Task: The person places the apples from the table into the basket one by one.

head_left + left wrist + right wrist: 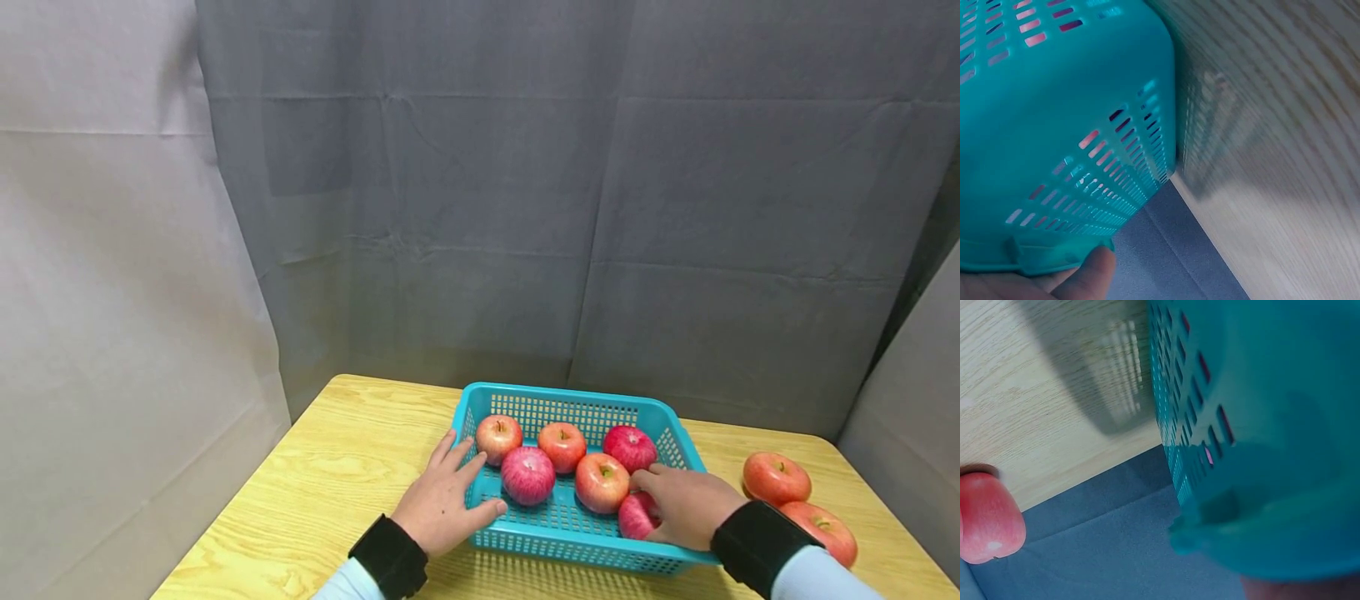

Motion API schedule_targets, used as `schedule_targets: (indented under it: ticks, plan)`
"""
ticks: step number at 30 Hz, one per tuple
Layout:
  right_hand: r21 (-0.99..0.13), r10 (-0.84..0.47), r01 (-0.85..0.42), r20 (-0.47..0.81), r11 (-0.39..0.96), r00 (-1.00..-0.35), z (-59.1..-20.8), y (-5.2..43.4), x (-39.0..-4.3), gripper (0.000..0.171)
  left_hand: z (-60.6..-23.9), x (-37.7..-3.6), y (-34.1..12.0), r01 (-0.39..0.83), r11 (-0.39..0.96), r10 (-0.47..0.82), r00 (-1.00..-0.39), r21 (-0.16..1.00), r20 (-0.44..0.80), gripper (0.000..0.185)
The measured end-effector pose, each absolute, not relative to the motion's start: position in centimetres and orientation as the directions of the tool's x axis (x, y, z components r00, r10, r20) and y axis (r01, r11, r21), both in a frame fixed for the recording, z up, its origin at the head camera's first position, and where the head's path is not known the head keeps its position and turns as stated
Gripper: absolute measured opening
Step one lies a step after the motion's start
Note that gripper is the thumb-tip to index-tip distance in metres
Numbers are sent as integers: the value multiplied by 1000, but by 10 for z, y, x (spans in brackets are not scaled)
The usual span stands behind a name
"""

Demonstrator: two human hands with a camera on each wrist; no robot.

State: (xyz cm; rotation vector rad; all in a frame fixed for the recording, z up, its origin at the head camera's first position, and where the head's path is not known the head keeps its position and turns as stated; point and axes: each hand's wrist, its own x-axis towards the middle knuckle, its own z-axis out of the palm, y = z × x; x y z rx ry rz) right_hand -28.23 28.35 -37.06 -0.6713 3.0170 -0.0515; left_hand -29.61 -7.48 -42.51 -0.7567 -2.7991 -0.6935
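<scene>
A teal slotted basket (564, 393) stands on the wooden table (337, 467) and holds several red apples. My left hand (463, 477) lies against the basket's near left corner, fingers straight and spread along the wall, thumb over the rim. In the left wrist view one fingertip (1090, 275) touches the basket's rim (1035, 256). My right hand (662, 500) reaches into the near right corner, its fingers curled round a pink-red apple (634, 517). The right wrist view shows the basket's outer wall (1260, 425) close up.
Two more red apples (776, 477) (827, 530) lie on the table right of the basket; one apple (988, 519) shows in the right wrist view. Grey cloth (480, 208) hangs behind the table. Bare wood lies left of the basket.
</scene>
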Motion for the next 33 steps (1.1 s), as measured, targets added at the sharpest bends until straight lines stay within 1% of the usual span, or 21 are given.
schedule_targets:
  ticks: [3, 5, 9, 11, 13, 15, 20, 26, 33]
  plan:
    - [-46, -439, -437, -39, 898, -898, -370, 285, -282, 59, -425, -296, -75, 510, 764, 437, -860, 394, 265, 86]
    - [-48, -447, -445, -43, 894, -894, -368, 287, -281, 58, -424, -296, -75, 509, 764, 437, -860, 396, 262, 86]
    - [-67, -429, -425, -62, 903, -901, -357, 292, -282, 57, -423, -295, -75, 507, 764, 437, -862, 400, 257, 86]
    - [-78, -407, -402, -69, 912, -911, -350, 296, -283, 59, -423, -295, -75, 505, 765, 435, -863, 400, 256, 86]
    - [-94, -383, -375, -80, 922, -920, -343, 302, -285, 65, -422, -295, -75, 504, 766, 435, -863, 400, 256, 86]
    - [-104, -363, -354, -84, 929, -928, -339, 309, -286, 68, -422, -295, -75, 505, 765, 436, -863, 400, 256, 86]
    - [-112, -319, -310, -73, 944, -945, -333, 327, -287, 64, -424, -295, -75, 504, 761, 436, -863, 408, 255, 86]
    - [-101, -274, -267, -60, 958, -960, -330, 349, -284, 69, -424, -295, -76, 503, 758, 434, -864, 414, 255, 86]
    - [-131, -231, -223, -56, 966, -971, -334, 371, -279, 69, -423, -293, -75, 501, 758, 434, -866, 419, 249, 87]
